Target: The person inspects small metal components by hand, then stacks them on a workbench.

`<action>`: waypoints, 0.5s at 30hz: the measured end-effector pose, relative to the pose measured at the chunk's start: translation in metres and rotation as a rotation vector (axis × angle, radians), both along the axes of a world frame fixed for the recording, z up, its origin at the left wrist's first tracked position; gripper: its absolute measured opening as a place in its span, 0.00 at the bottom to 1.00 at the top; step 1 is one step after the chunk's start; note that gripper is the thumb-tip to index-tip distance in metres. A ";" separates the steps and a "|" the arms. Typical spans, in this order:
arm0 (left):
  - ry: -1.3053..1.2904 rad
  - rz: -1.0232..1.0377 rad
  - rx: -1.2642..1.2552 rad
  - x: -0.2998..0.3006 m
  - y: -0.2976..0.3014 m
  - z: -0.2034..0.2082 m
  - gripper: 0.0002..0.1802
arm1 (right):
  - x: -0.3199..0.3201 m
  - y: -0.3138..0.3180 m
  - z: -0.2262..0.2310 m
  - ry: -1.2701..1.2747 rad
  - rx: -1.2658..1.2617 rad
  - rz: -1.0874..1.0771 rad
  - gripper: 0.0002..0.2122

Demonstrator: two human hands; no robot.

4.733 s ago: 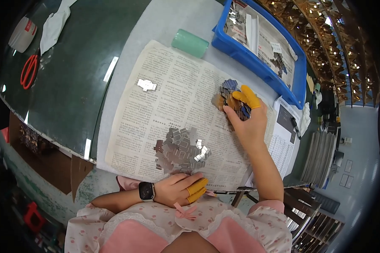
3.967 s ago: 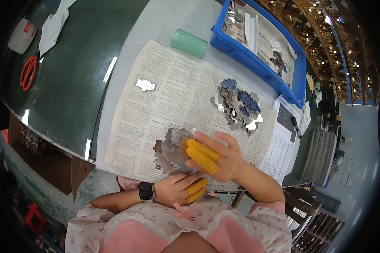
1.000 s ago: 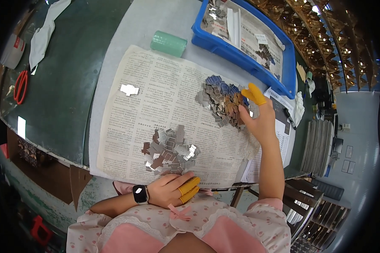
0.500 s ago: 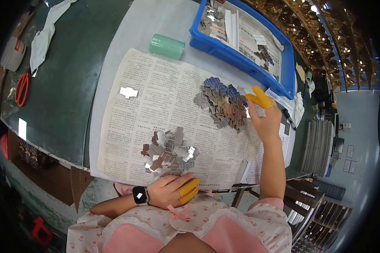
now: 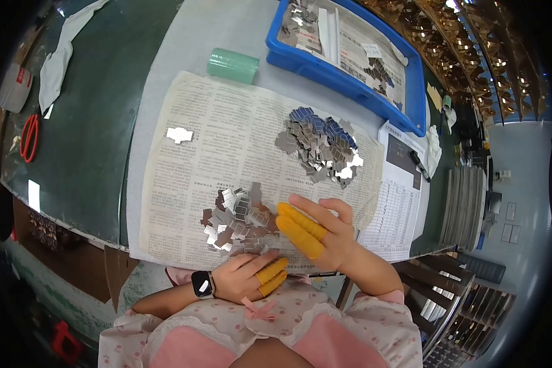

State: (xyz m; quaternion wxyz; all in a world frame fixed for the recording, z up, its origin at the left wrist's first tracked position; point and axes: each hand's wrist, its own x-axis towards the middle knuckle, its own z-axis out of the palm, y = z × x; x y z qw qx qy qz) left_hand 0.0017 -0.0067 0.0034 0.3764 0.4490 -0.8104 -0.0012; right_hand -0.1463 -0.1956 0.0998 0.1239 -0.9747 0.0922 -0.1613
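Two loose piles of small, flat metal pieces lie on a printed newspaper sheet (image 5: 227, 129), and the near pile of silver, grey and brown-looking pieces (image 5: 236, 224) is the one at the hands. It is roughly round, with no clear long axis, and lies just left of the right hand (image 5: 325, 238), whose two fingertips in yellow rubber covers reach its right edge. Those fingers point left, side by side and slightly bent; the thumb is hidden beneath them, so whether the right grip has hold of a piece cannot be told. The left hand (image 5: 245, 278) is close too, lying at the near edge of the paper just below the pile, fingers together and loosely bent; what may be under them is hidden.

Beyond the right hand, farther from the body, sits the far pile of blue, grey and silver pieces (image 5: 318, 147), stretched from upper left to lower right. A single bright silver cross-shaped piece (image 5: 179, 135) lies apart on the left.

Half a second ago the right hand was at the far pile's right edge; now it is beside the near pile, and the far pile shows bright silver at its lower right. The left hand has kept its place by the near pile.
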 end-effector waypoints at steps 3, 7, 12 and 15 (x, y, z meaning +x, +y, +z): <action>-0.018 0.000 -0.012 0.001 -0.001 0.001 0.14 | -0.001 0.004 -0.006 -0.021 -0.110 0.138 0.20; -0.023 -0.009 0.010 0.000 0.002 -0.003 0.14 | -0.020 -0.018 -0.019 -0.108 0.003 -0.308 0.22; -0.011 -0.010 -0.004 0.000 0.002 -0.002 0.15 | -0.056 -0.048 -0.038 -0.111 0.109 -0.797 0.29; -0.010 -0.016 -0.007 0.002 0.001 -0.002 0.16 | -0.050 -0.051 -0.038 -0.124 0.235 -0.830 0.32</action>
